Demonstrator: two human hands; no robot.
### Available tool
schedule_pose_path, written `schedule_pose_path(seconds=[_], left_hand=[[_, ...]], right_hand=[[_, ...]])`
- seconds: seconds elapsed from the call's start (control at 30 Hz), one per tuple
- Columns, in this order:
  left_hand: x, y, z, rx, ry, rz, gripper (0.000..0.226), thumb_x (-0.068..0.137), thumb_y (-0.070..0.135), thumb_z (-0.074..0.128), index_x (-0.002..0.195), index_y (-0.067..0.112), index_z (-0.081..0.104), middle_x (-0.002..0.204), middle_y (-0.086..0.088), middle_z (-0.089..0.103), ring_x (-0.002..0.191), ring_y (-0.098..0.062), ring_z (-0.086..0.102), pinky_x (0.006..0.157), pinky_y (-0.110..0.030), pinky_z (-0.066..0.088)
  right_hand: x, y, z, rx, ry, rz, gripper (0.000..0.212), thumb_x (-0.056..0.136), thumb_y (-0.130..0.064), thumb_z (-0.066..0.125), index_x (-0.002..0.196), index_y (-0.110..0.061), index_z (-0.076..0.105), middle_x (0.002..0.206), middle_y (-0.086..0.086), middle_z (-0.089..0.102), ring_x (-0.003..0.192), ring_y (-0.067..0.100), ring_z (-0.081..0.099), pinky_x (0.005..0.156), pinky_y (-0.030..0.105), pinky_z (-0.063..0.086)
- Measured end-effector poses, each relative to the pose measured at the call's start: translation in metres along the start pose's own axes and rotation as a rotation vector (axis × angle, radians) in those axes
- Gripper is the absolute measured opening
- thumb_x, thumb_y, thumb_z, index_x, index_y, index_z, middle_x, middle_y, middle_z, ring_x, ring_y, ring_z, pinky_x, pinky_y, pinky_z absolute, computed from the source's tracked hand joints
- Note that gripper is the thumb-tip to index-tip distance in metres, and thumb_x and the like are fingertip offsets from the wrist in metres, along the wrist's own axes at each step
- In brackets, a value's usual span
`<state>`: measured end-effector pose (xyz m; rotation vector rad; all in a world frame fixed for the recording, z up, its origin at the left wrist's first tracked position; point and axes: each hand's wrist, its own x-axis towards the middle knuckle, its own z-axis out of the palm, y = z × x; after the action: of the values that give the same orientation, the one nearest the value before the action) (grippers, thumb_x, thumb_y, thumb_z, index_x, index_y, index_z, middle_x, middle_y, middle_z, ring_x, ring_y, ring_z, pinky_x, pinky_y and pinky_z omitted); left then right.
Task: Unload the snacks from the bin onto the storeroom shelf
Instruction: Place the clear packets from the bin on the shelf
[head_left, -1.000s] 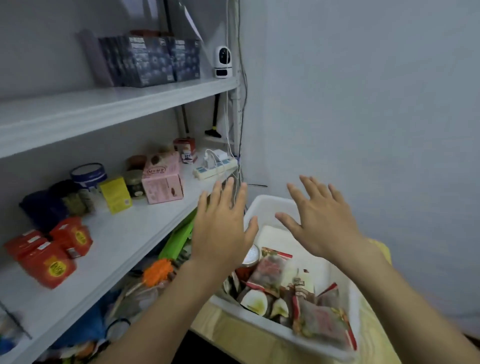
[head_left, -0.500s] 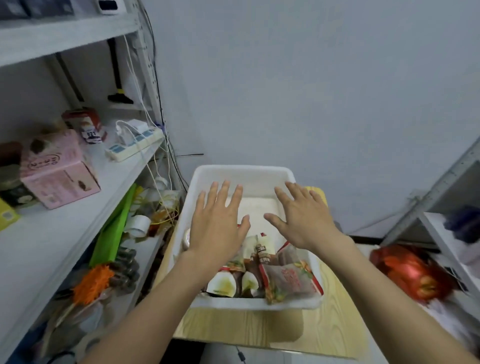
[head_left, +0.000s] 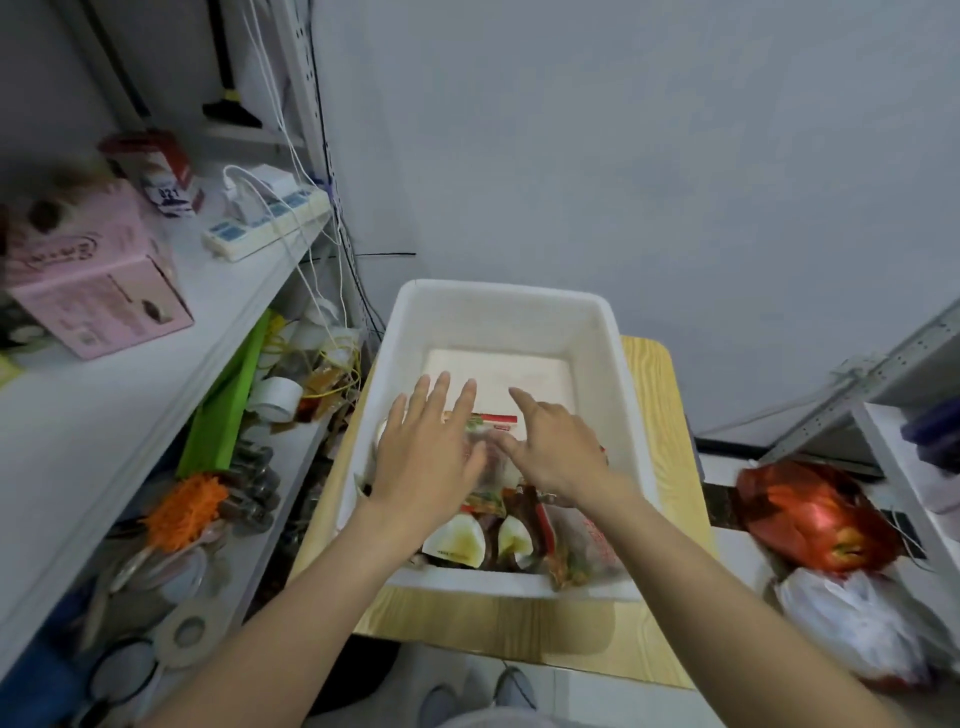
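Both hands are in the white bin (head_left: 498, 299) on the wood counter (head_left: 667, 415), beside the shelf (head_left: 119, 415). Left hand (head_left: 428, 462) is flat w/ fingers straight & spread over the snack pkts (head_left: 587, 540) at the bin's near end. Right hand (head_left: 558, 452) is loose, index out, gripping nothing. Contact w/ the top pkt is too blurred to tell.

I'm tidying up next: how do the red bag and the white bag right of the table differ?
The red bag is glossy orange-red, while the white bag is pale and duller. The red bag lies farther from the person, the white bag nearer. Both are crumpled plastic, side by side next to the wooden table.
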<state>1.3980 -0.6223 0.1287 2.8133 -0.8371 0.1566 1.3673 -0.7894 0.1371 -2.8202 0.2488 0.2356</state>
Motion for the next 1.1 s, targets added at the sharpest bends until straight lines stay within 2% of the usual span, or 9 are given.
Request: schedule_pose_path(seconds=[0.13, 0.33, 0.47, 0.57, 0.67, 0.8, 0.87, 0.93, 1.1], left_hand=[[-0.003, -0.010, 0.010, 0.002, 0.001, -0.023, 0.063, 0.098, 0.044, 0.047, 0.153, 0.016, 0.032, 0.157, -0.015, 0.034, 0.146, -0.033, 0.028, 0.118, -0.047, 0.026], [-0.005, -0.021, 0.019, -0.035, -0.032, -0.048, 0.064, 0.099, 0.045, 0.046, 0.155, 0.019, 0.028, 0.160, -0.014, 0.028, 0.149, -0.031, 0.021, 0.120, -0.044, 0.021], [-0.005, -0.026, 0.021, -0.095, -0.035, -0.040, 0.058, 0.098, 0.038, 0.052, 0.152, 0.021, 0.037, 0.156, -0.013, 0.037, 0.148, -0.033, 0.025, 0.118, -0.044, 0.024], [-0.005, -0.030, 0.025, -0.173, -0.037, -0.060, 0.055, 0.098, 0.034, 0.054, 0.150, 0.026, 0.039, 0.155, -0.009, 0.040, 0.148, -0.028, 0.026, 0.118, -0.040, 0.024], [-0.002, -0.028, 0.026, -0.385, -0.086, -0.116, 0.055, 0.099, 0.034, 0.054, 0.150, 0.038, 0.035, 0.157, -0.001, 0.035, 0.148, -0.019, 0.024, 0.118, -0.035, 0.021], [0.006, -0.022, 0.026, -0.636, -0.141, -0.082, 0.054, 0.098, 0.033, 0.057, 0.146, 0.048, 0.036, 0.159, 0.006, 0.030, 0.147, -0.014, 0.024, 0.113, -0.033, 0.022], [0.009, -0.017, 0.027, -0.794, -0.194, -0.055, 0.056, 0.097, 0.032, 0.060, 0.145, 0.050, 0.038, 0.159, 0.008, 0.029, 0.146, -0.009, 0.024, 0.114, -0.033, 0.025], [0.014, -0.011, 0.027, -0.950, -0.232, -0.031, 0.059, 0.095, 0.026, 0.064, 0.144, 0.049, 0.041, 0.156, 0.013, 0.033, 0.144, -0.002, 0.028, 0.112, -0.034, 0.034], [0.021, 0.009, 0.024, -1.188, -0.251, -0.070, 0.062, 0.089, 0.000, 0.067, 0.140, 0.032, 0.052, 0.141, 0.028, 0.046, 0.121, 0.014, 0.050, 0.095, -0.013, 0.046]], right_hand=[[0.019, 0.002, 0.030, 0.065, -0.050, 0.012, 0.070, 0.097, -0.056, 0.048, 0.153, -0.021, 0.028, 0.140, 0.010, 0.056, 0.128, 0.031, 0.051, 0.102, 0.044, 0.043], [0.034, 0.009, 0.055, 0.203, -0.021, 0.079, 0.084, 0.082, -0.066, 0.065, 0.148, -0.023, 0.038, 0.137, 0.008, 0.058, 0.126, 0.030, 0.052, 0.104, 0.044, 0.041], [0.039, 0.013, 0.059, 0.433, 0.038, 0.029, 0.068, 0.078, -0.043, 0.080, 0.135, -0.022, 0.051, 0.123, 0.005, 0.065, 0.112, 0.026, 0.060, 0.098, 0.043, 0.048], [0.036, 0.017, 0.055, 0.672, 0.110, 0.025, 0.057, 0.079, -0.021, 0.082, 0.128, -0.023, 0.053, 0.120, 0.001, 0.061, 0.097, 0.022, 0.065, 0.085, 0.042, 0.057], [0.032, 0.025, 0.041, 0.881, 0.176, 0.048, 0.051, 0.082, -0.006, 0.078, 0.125, -0.022, 0.055, 0.118, -0.002, 0.058, 0.092, 0.020, 0.066, 0.070, 0.030, 0.060], [0.031, 0.036, 0.023, 1.040, 0.226, 0.048, 0.055, 0.077, -0.002, 0.081, 0.122, -0.022, 0.057, 0.119, 0.001, 0.059, 0.092, 0.022, 0.068, 0.068, 0.035, 0.061], [0.031, 0.040, 0.015, 1.111, 0.222, 0.048, 0.057, 0.076, 0.000, 0.082, 0.124, -0.017, 0.058, 0.120, 0.004, 0.060, 0.088, 0.023, 0.070, 0.063, 0.029, 0.059], [0.030, 0.043, 0.009, 1.175, 0.211, 0.043, 0.058, 0.075, 0.002, 0.082, 0.126, -0.015, 0.058, 0.121, 0.007, 0.061, 0.090, 0.026, 0.072, 0.068, 0.032, 0.061], [0.024, 0.052, 0.002, 1.244, 0.183, 0.054, 0.056, 0.077, 0.001, 0.081, 0.127, -0.015, 0.059, 0.122, 0.011, 0.060, 0.091, 0.023, 0.072, 0.075, 0.036, 0.062]])
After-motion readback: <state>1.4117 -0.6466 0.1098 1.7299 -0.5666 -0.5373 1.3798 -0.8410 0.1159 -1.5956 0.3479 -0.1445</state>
